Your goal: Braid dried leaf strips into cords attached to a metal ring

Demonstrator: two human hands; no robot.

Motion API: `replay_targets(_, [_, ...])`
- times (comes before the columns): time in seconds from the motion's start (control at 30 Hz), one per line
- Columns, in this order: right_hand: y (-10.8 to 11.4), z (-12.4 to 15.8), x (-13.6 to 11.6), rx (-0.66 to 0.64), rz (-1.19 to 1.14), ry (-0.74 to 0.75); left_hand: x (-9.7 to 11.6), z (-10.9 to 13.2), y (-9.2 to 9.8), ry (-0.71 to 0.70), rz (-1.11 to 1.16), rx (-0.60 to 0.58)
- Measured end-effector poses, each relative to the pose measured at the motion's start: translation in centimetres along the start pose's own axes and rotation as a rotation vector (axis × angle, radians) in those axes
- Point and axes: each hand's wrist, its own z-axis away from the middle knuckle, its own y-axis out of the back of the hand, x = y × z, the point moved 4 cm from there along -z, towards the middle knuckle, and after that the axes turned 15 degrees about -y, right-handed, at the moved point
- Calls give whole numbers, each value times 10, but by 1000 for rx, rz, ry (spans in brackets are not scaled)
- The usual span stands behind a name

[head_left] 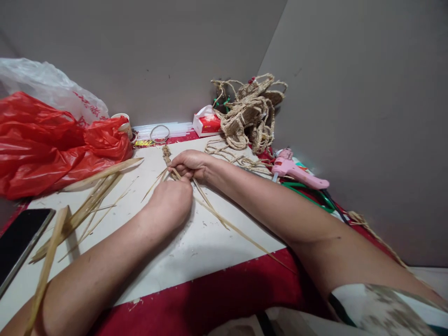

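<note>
In the head view both hands meet over the white board (196,242). My left hand (174,193) is closed on pale straw strips (224,219), whose loose ends trail toward the board's front edge. Just beyond it my right hand (189,164) pinches the same straw near a short braided piece (166,154) that points away from me. Thinner ends stick out to the left of the fingers. The fingertips partly cover the spot where the strips cross.
Loose dry leaf strips (75,221) and a phone (23,242) lie at left. Behind are a red plastic bag (63,144), a paper cup (123,122), clear sticks (180,129), a tissue box (207,122) and coiled braided rope (250,114). A pink glue gun (296,170) sits at right.
</note>
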Motion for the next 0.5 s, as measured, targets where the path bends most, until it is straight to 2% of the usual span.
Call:
replay_targets(0.1, [2, 2, -1, -105, -36, -40, 29, 18, 17, -269, 177, -192])
replay_targets(0.13, [3, 3, -1, -131, -48, -46, 34, 23, 25, -358, 273, -198])
replay_targets(0.17, [4, 4, -2, -149, -58, -44, 32, 26, 33, -402, 374, -145])
replay_targets(0.2, [4, 5, -3, -161, -65, -34, 25, 26, 41, -395, 471, -34])
replay_targets(0.23, [5, 6, -5, -166, -69, -23, 10, 24, 48, -335, 563, 154])
replay_targets(0.27, [5, 6, -6, -165, -70, -10, -10, 21, 53, -215, 635, 413])
replay_targets(0.3, [5, 7, -6, -164, -67, 0, -33, 19, 54, -81, 681, 677])
replay_targets(0.33, [5, 8, -7, -165, -61, 5, -53, 16, 49, 36, 725, 860])
replay_targets(0.37, [4, 8, -7, -166, -55, 5, -70, 9, 39, 127, 819, 936])
replay_targets(0.4, [3, 9, -7, -166, -48, 3, -83, 1, 26, 206, 969, 917])
replay_targets(0.43, [3, 9, -8, -164, -41, 3, -91, -8, 12, 258, 1146, 832])
replay_targets(0.5, [2, 8, -8, -156, -31, 10, -93, -21, -8, 268, 1445, 643])
